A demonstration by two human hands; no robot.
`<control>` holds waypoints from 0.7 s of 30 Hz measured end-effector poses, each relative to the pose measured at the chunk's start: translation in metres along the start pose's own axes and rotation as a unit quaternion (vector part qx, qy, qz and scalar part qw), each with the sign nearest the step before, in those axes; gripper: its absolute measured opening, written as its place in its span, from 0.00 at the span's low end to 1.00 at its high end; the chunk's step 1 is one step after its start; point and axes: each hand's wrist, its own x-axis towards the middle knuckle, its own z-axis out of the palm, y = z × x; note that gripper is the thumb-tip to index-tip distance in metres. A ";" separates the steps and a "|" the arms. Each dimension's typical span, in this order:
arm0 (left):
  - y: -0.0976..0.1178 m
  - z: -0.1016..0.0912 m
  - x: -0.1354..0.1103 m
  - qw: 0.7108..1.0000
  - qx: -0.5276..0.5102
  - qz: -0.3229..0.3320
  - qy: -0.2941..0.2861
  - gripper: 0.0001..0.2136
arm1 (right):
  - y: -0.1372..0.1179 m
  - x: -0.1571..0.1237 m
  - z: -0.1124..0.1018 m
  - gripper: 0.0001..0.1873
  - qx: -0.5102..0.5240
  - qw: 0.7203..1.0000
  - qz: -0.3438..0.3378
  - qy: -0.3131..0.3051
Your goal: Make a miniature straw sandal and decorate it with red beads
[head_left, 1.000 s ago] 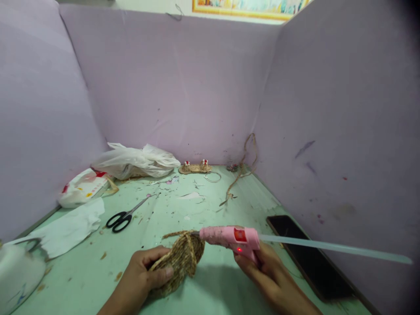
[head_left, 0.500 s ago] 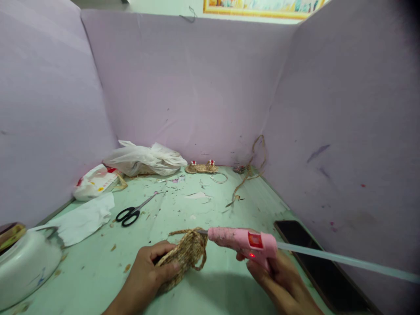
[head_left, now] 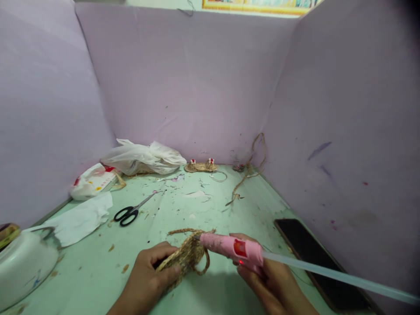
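My left hand [head_left: 154,271] is closed around a flat piece of coiled jute rope [head_left: 188,254], tilted on edge just above the table. Loose rope ends stick out from its top, and one curls down on the right side. In my right hand [head_left: 262,280] is a pink hot glue gun [head_left: 226,246], gripped by its handle with a red light showing. A long translucent glue stick [head_left: 328,270] extends from its back. The gun's metal nozzle meets the upper part of the jute piece; any glue at the tip is too small to make out.
Black-handled scissors [head_left: 127,215] lie left of centre. A white bowl [head_left: 26,271], tissue [head_left: 85,218] and plastic bags [head_left: 144,158] line the left. At the back sits a jute sole with red-white beads [head_left: 201,167]. A phone [head_left: 315,258] lies on the right, loose rope [head_left: 241,183] behind it.
The glue gun has shifted left and slightly down, its nozzle moving along the jute piece's upper part. The jute piece has turned a little in my left hand.
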 end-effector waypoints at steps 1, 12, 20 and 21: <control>0.000 0.000 0.000 1.000 0.002 0.003 0.001 0.12 | -0.001 0.001 0.000 0.18 0.000 1.000 0.000 -0.009; 0.000 0.000 0.001 1.000 0.010 0.003 0.001 0.10 | 0.007 -0.005 0.002 0.20 -0.030 0.999 0.030 -0.018; 0.003 0.001 -0.001 1.000 -0.011 -0.013 0.007 0.09 | -0.003 0.001 0.000 0.18 -0.014 1.000 0.012 -0.014; 0.003 0.001 -0.001 1.000 -0.013 -0.015 0.005 0.09 | -0.001 0.001 0.000 0.17 -0.013 1.000 0.015 -0.008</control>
